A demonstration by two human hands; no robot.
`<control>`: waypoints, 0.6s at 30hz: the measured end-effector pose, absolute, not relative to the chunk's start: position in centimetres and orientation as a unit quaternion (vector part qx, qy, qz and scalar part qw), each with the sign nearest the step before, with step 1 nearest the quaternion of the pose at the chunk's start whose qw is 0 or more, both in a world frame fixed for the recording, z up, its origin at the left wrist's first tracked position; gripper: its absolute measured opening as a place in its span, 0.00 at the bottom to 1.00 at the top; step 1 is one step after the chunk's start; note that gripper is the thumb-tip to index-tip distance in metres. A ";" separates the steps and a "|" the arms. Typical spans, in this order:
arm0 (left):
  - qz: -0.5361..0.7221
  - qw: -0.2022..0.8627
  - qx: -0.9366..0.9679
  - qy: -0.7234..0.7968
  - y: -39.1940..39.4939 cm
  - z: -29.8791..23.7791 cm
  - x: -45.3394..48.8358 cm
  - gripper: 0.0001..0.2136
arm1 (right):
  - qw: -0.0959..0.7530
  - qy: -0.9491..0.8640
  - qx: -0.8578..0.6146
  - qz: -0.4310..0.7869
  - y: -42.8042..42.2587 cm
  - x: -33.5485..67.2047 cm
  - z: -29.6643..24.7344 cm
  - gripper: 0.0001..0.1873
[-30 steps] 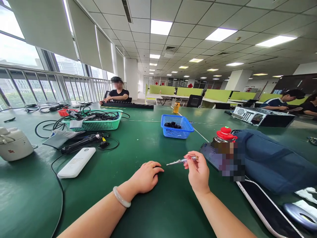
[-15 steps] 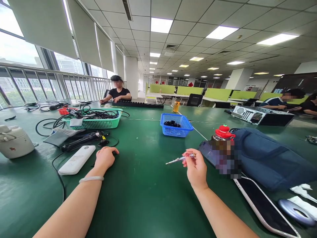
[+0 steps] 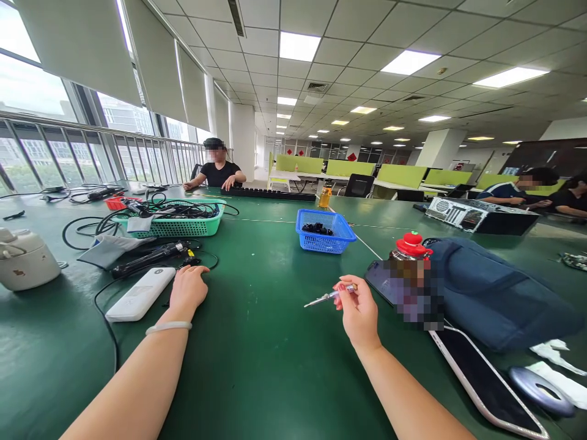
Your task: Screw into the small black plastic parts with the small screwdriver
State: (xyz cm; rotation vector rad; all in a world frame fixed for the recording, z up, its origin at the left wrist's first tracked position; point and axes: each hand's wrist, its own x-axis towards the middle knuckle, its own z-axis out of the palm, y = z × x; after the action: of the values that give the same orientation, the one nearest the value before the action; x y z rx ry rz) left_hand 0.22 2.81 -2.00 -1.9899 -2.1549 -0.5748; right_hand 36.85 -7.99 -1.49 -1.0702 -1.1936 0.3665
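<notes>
My right hand is closed around a slim screwdriver with a metal shaft and a shiny, see-through-looking handle. Its tip points left, above the green table. My left hand lies palm down at the table, fingers reaching forward and a little apart. Just beyond its fingertips is a small black piece with yellow parts. To the left of this hand lies a white power bank. A bit of something black shows beside the wrist; the underside of the hand is hidden.
A blue basket holds small black parts. At left are a green basket of cables and a white pot-like container. A blue bag, a phone and a computer case are at right. A person sits opposite.
My left hand has shifted slightly forward and left, its index finger drawn in from pointing right. My right hand keeps the screwdriver, nearly unmoved. The person opposite has moved a hand and the keyboard-like bar.
</notes>
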 end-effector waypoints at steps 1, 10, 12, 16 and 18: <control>-0.195 0.075 -0.663 -0.719 2.8 -2.0 0.1 0.24 | 0.682 -0.533 -0.474 0.163 -8.0 36.9 -1.5 0.13; -0.184 0.098 -0.642 -0.738 2.8 -2.0 -0.4 0.25 | 0.684 -0.528 -0.472 0.178 -7.9 37.0 -1.7 0.13; -0.175 0.089 -0.626 -0.755 2.8 -2.1 -0.4 0.25 | 0.685 -0.527 -0.469 0.181 -7.9 37.0 -1.7 0.13; -0.156 0.069 -0.624 -0.762 2.8 -2.2 -0.5 0.23 | 0.682 -0.524 -0.477 0.182 -8.0 37.0 -1.6 0.13; -0.152 0.069 -0.638 -0.751 2.8 -2.2 -0.5 0.21 | 0.681 -0.523 -0.479 0.184 -8.0 37.1 -1.6 0.13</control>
State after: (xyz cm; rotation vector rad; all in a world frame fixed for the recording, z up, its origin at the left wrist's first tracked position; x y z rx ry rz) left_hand -0.54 2.77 -2.16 -1.9216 -2.2620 -0.4582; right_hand 37.06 -8.00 -1.59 -1.0744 -1.1744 0.4121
